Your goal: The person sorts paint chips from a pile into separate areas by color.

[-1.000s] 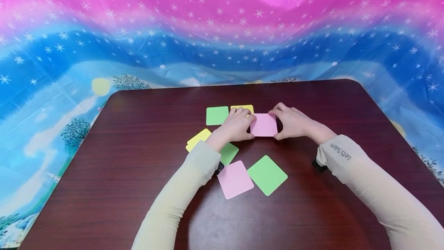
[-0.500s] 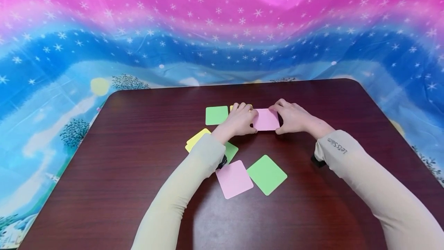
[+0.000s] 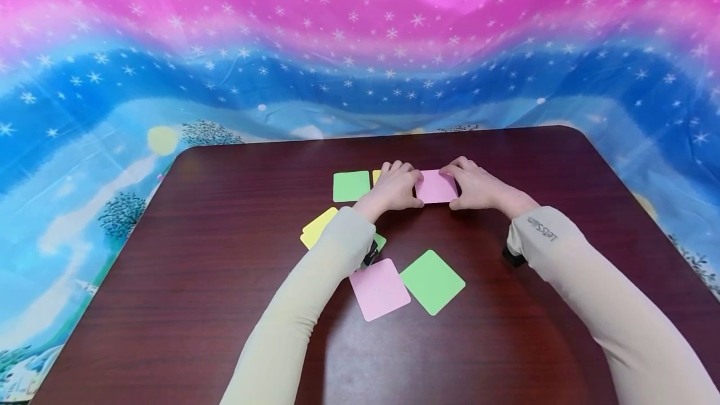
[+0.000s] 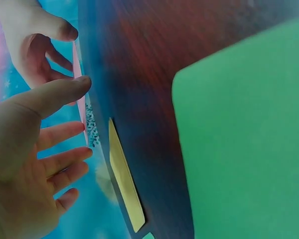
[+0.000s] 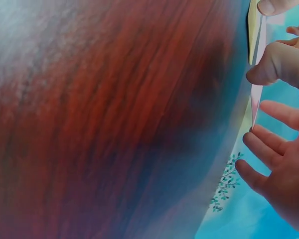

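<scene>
A pink square card (image 3: 437,186) is held at its left and right sides between both hands, close over the far part of the table. My left hand (image 3: 397,186) pinches the left side with thumb and fingers, while the right hand (image 3: 477,186) grips the opposite side. Left of them lie a green card (image 3: 351,187) and, mostly hidden behind the left hand, a yellow card (image 3: 375,177). From the left wrist view the held card is a thin pink edge (image 4: 76,57); in the right wrist view the card (image 5: 257,97) also appears nearly edge-on.
Nearer on the dark wooden table (image 3: 185,305) lie another pink card (image 3: 379,290) and a green card (image 3: 433,282), corners close together. Overlapping yellow cards (image 3: 319,225) sit left of the left sleeve, which partly covers a green card (image 3: 380,242). A patterned cloth (image 3: 360,49) hangs behind.
Both hands have moved the pink card away from the body and slightly right. The left hand now covers more of the far yellow card. The cards lying on the table have stayed put.
</scene>
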A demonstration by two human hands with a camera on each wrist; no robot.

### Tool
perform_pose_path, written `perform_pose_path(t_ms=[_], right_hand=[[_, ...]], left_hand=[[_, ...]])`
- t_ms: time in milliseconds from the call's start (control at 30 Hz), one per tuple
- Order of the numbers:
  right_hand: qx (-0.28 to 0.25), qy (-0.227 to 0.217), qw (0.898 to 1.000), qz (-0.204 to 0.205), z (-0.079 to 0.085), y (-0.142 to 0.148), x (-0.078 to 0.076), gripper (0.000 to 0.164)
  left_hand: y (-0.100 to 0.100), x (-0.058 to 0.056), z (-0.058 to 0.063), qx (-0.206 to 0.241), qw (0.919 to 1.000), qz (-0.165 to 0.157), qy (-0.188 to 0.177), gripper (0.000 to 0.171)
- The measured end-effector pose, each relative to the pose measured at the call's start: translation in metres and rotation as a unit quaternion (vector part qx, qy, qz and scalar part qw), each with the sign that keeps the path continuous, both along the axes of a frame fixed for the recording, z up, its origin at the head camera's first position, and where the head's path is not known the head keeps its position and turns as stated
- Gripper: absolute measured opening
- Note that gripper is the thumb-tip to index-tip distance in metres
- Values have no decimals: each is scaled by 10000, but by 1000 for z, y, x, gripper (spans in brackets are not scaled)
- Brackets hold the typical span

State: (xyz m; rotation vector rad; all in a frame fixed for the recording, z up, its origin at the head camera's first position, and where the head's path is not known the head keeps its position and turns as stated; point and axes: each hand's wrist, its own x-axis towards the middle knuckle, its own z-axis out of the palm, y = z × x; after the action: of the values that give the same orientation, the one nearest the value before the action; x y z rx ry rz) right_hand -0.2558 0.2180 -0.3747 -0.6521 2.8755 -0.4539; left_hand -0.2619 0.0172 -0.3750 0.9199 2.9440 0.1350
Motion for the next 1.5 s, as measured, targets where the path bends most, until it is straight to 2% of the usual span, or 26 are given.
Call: perform_pose_path(t_ms=[300, 600, 767, 1233, 1500], right_hand=[[-128, -251, 9996, 0, -3, 4, -8, 66], [-54, -241, 9996, 99, -5, 0, -10, 41], [-103, -277, 9994, 200, -7, 0, -9, 33], [69, -66, 9998, 190, -10, -2, -13, 29], [299, 24, 9994, 184, -8, -4, -9, 30]], left_hand=[[5, -11, -3, 71, 9998, 161, -122, 53], [9, -16, -8, -191, 9993, 194, -254, 51], [12, -18, -8, -211, 9992, 200, -290, 46], [12, -22, -8, -288, 9981, 181, -521, 35], [11, -21, -4, -382, 9973, 99, -617, 34]])
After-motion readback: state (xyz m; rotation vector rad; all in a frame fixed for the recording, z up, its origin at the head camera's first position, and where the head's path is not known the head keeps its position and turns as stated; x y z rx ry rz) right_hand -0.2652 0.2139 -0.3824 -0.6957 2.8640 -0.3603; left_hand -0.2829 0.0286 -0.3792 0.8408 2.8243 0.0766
